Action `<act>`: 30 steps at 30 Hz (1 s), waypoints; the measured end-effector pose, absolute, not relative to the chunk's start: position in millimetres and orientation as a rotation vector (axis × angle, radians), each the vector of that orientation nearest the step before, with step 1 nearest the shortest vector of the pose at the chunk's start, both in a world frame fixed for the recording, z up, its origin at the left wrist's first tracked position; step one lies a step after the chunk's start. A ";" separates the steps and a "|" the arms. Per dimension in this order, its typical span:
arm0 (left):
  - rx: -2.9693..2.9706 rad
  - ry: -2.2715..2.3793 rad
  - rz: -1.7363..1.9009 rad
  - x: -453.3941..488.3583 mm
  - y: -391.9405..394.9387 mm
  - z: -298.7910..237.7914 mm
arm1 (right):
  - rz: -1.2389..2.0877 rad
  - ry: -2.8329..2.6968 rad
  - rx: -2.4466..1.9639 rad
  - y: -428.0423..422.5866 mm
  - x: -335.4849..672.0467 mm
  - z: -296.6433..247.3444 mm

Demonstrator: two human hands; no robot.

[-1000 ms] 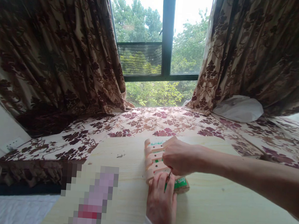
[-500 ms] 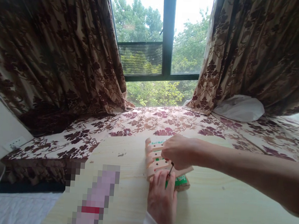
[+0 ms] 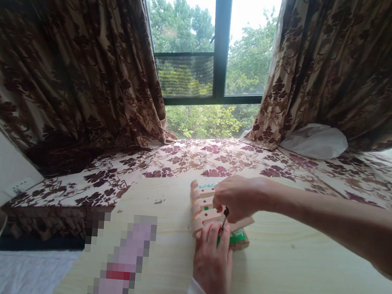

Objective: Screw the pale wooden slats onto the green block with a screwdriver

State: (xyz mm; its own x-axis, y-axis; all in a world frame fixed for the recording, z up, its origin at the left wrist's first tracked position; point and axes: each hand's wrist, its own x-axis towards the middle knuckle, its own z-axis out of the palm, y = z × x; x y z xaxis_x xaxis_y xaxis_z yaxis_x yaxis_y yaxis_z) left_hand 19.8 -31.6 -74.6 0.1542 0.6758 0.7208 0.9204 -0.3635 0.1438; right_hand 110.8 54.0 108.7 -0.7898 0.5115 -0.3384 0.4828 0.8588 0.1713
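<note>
A light wooden slatted piece (image 3: 198, 212) with rounded ends and dark screw heads or holes lies over a green printed block or pack (image 3: 238, 237). My right hand (image 3: 234, 199) is closed above it, around the top of a thin dark tool (image 3: 225, 218), which looks like a hex key. The tool slants down to the wood. My left hand (image 3: 213, 252) presses on the near end of the slatted piece, its fingertips on both sides of the tool's foot. The left thumb and the right fingertips are mostly hidden.
The pale wooden tabletop (image 3: 290, 281) carries small dark scraps (image 3: 159, 202) left of the work. A blurred-out pinkish item (image 3: 122, 259) lies at front left. Behind are a floral-covered ledge (image 3: 215, 160), a white plastic bag (image 3: 315, 140) and patterned curtains (image 3: 120, 68) around a window.
My right hand has turned slightly, and more of the dark tool's upper end now shows beneath it. The left hand and the wooden piece have stayed in place.
</note>
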 end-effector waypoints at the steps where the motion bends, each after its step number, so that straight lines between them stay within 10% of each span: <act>1: -2.102 -1.536 -1.043 19.9 -32.2 -75.1 | 0.092 2.663 0.737 53.7 111.4 108.8; 14: -2.170 -1.579 -1.060 12.6 9.1 -65.7 | 0.011 2.915 1.092 90.8 105.2 92.2; 25: -1.989 -1.341 -1.024 8.1 16.8 -100.4 | -0.746 3.464 1.197 96.5 129.3 39.1; 30: -1.834 -1.267 -1.138 9.2 29.7 -117.5 | -0.367 3.424 1.533 96.3 122.3 31.0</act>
